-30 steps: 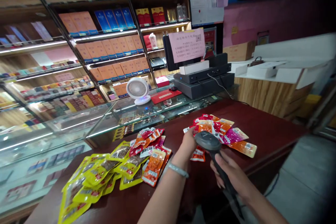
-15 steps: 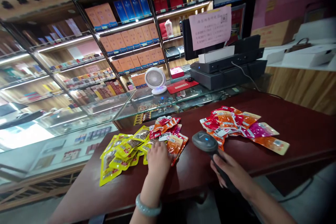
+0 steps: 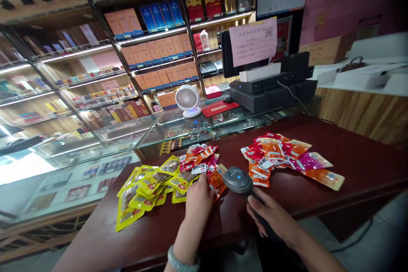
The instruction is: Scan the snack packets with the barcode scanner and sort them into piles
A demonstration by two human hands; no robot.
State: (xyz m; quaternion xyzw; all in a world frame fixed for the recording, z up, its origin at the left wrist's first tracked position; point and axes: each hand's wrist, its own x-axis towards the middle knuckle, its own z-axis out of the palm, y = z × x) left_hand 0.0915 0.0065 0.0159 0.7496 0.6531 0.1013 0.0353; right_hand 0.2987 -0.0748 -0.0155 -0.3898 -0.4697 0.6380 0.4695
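Note:
My right hand (image 3: 272, 216) is wrapped round the handle of a dark grey barcode scanner (image 3: 237, 179), its head pointing left. My left hand (image 3: 200, 199) is closed at the lower edge of an orange snack packet (image 3: 217, 177), its fingertips partly hidden behind the hand. Yellow snack packets (image 3: 153, 182) with a brown filling lie heaped to the left of that hand. Just beyond it sits a small pile of red and orange packets (image 3: 200, 153). A second pile of red, orange and purple packets (image 3: 274, 153) is spread behind the scanner, to the right.
The packets lie on a dark red-brown table (image 3: 153, 233). Behind it stands a glass display counter (image 3: 172, 123) with a white fan (image 3: 187, 100), a red mat (image 3: 219, 109) and a monitor with a pink notice (image 3: 253, 42). Shelves of boxes (image 3: 156, 53) line the back wall.
My left hand has moved a little right, away from the yellow packets, to the orange packet, which has tilted. The scanner has come left, closer to that packet. The view has shifted slightly.

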